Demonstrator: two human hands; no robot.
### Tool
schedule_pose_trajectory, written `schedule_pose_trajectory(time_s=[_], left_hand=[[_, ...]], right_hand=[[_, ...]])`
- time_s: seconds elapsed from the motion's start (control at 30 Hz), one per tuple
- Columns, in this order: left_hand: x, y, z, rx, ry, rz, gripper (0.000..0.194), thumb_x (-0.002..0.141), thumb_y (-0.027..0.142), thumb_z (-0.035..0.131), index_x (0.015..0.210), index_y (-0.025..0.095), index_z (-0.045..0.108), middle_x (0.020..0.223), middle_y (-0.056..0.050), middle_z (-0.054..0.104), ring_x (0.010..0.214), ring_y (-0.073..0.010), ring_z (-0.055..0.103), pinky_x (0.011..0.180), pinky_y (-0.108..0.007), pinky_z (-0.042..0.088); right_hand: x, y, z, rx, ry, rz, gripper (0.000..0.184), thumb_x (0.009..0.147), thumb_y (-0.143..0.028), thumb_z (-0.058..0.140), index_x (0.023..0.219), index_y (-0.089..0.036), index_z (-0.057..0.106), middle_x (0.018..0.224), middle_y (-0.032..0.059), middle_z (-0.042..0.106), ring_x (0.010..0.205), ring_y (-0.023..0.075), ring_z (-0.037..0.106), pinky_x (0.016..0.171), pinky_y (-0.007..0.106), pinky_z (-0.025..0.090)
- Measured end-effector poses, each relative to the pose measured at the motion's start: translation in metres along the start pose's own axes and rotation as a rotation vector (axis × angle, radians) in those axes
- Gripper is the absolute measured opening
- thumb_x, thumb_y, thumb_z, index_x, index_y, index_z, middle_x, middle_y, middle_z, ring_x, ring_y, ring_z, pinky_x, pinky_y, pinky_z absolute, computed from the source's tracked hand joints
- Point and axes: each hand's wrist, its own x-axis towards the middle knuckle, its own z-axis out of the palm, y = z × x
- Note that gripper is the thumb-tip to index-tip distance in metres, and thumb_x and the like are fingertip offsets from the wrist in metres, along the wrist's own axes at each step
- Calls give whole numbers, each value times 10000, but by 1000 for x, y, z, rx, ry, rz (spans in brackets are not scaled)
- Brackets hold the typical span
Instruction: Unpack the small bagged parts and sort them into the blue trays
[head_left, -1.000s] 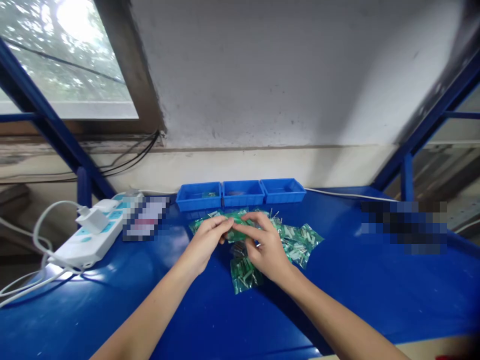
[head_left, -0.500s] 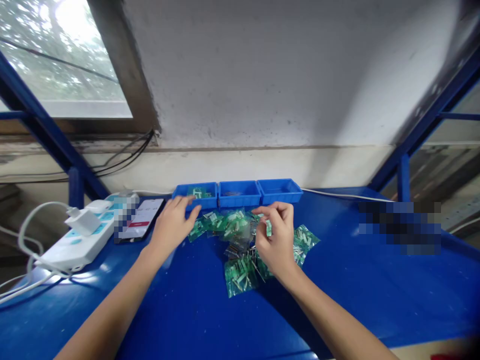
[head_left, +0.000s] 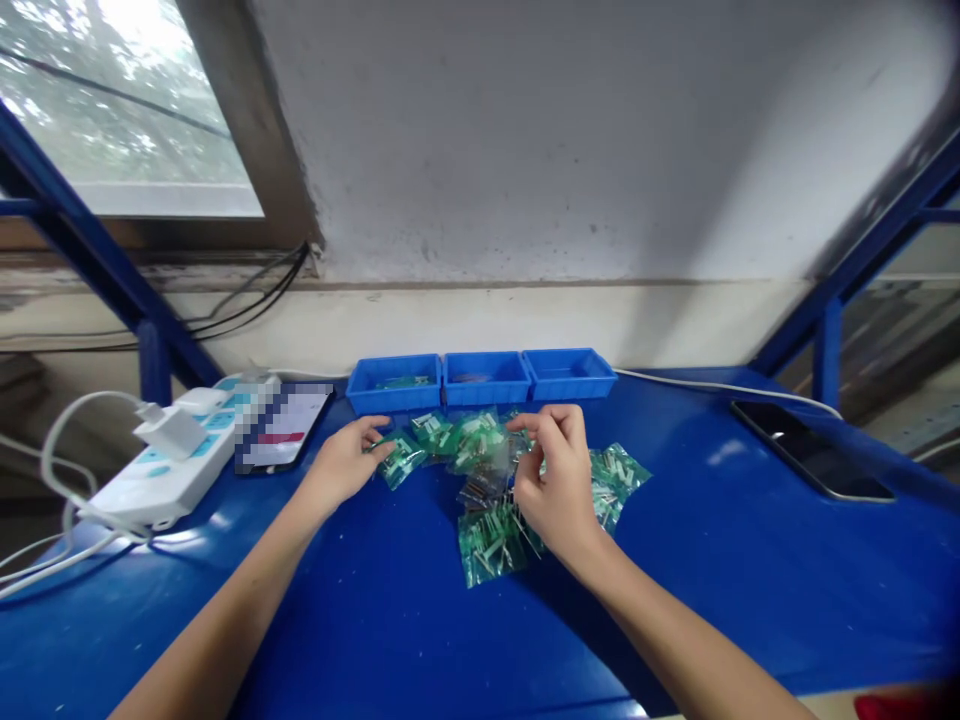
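My left hand [head_left: 346, 462] is at the left end of a pile of small clear bags. Its thumb and forefinger are apart, at the edge of a green-tinted bag [head_left: 403, 460] with pale slim parts inside. My right hand [head_left: 559, 478] is held over the right part of the pile, fingers curled and forefinger stretched out, with a gap to the thumb. Under and around it lie more green bags [head_left: 491, 548], a bag with brownish parts [head_left: 480, 490] and thin metal pins. Part of the pile is hidden behind the right hand.
Behind the pile stand three blue bins in a row: the left bin [head_left: 394, 402] has a green bag inside, the middle bin [head_left: 486, 393] holds something small, then the right bin [head_left: 570, 388]. A white power strip [head_left: 142, 490] and a phone [head_left: 281, 440] are left; another phone [head_left: 814, 450] lies right.
My left hand has drawn back from the left bin to the green bag in front of it. The bag in that bin now lies lower. My right hand has barely moved.
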Motion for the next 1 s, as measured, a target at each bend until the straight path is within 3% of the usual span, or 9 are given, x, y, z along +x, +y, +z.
schedule_pose_trajectory(time_s=[0.1, 0.17, 0.27, 0.37, 0.43, 0.53, 0.7, 0.87, 1.0], left_hand=[[0, 5, -5, -295, 15, -91, 416, 692, 418, 635, 996, 134, 642, 710, -29, 593, 687, -188, 570, 642, -281, 414], [-2, 10, -6, -371, 107, -43, 333, 727, 387, 624, 957, 147, 638, 731, -29, 591, 696, -177, 555, 642, -274, 408], [-13, 25, -5, -330, 340, 259, 162, 823, 304, 548, 920, 188, 607, 774, -16, 556, 702, -153, 522, 652, -269, 411], [-33, 46, 3, -186, 488, 660, 87, 845, 170, 524, 843, 210, 601, 812, -13, 522, 760, -147, 519, 694, -273, 428], [-48, 58, 12, -128, 453, 869, 182, 839, 81, 505, 863, 230, 607, 814, -11, 510, 770, -142, 513, 698, -272, 435], [-63, 68, 26, -46, 248, 999, 237, 838, 51, 499, 886, 245, 626, 869, -31, 534, 847, -167, 493, 753, -310, 438], [-61, 69, 34, -109, -7, 642, 127, 869, 251, 521, 898, 235, 644, 942, -59, 534, 926, -213, 481, 809, -369, 411], [-52, 69, 29, -614, -293, 39, 384, 883, 504, 406, 820, 178, 597, 702, -8, 534, 578, -117, 451, 546, -241, 346], [-48, 68, 27, -751, -278, -22, 248, 786, 421, 603, 827, 178, 575, 669, 26, 511, 576, -93, 457, 503, -196, 298]], right_hand=[[2, 0, -1, -27, -66, 31, 193, 787, -130, 502, 959, -198, 560, 890, 61, 458, 813, 197, 468, 693, 345, 417], [2, -2, 0, 3, -198, 93, 226, 802, -305, 581, 1002, -201, 570, 839, 52, 517, 831, 220, 482, 730, 373, 409], [0, -8, 5, 314, -432, 350, 361, 842, -484, 510, 1065, -204, 552, 696, 12, 547, 689, 180, 517, 625, 316, 412], [-3, -15, 11, 771, -478, 655, 483, 881, -566, 373, 1143, -179, 497, 696, 19, 593, 635, 152, 550, 593, 288, 421], [-3, -18, 12, 957, -468, 748, 490, 850, -548, 457, 1155, -167, 498, 710, 21, 604, 652, 149, 566, 613, 287, 436], [-1, -17, 11, 898, -419, 720, 448, 740, -397, 646, 1117, -175, 549, 689, -12, 576, 614, 131, 548, 593, 271, 438], [4, -9, 3, 420, -185, 455, 253, 781, -274, 578, 1020, -196, 606, 919, 64, 657, 851, 200, 605, 695, 317, 469], [-1, -8, 3, 231, -239, 2, 215, 779, -93, 498, 876, -231, 631, 915, 38, 674, 963, 219, 594, 866, 424, 443], [-10, -12, 9, 144, -250, -197, 304, 764, -38, 465, 907, -248, 632, 1081, 63, 589, 1158, 238, 463, 942, 470, 393]])
